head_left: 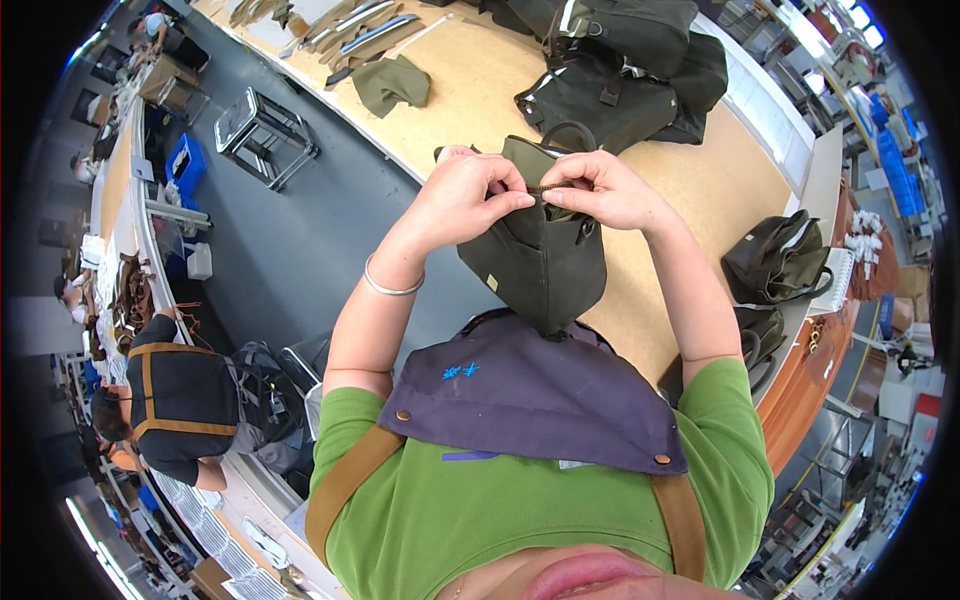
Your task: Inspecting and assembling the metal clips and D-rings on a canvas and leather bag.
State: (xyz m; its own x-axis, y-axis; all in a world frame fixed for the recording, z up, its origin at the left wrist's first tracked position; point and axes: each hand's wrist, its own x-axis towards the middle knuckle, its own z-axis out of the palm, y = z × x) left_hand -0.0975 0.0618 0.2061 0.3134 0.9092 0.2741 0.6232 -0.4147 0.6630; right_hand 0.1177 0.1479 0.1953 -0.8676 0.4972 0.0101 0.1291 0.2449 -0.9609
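A dark olive fabric bag (pixel 545 255) hangs in front of my chest, above the edge of a wooden table (pixel 700 180). My left hand (pixel 465 195) pinches its top edge at the zip from the left. My right hand (pixel 605 190) pinches the same edge from the right, fingertips almost touching the left ones. A round handle of the bag shows just above my hands. I wear a green shirt and a purple apron with tan straps.
More dark olive bags (pixel 620 70) lie piled at the far side of the table, another bag (pixel 780 260) at its right end. A folded olive cloth (pixel 392 82) and metal strips (pixel 360 25) lie far left. A metal trolley (pixel 262 130) stands on the grey floor. A person (pixel 180 395) works at left.
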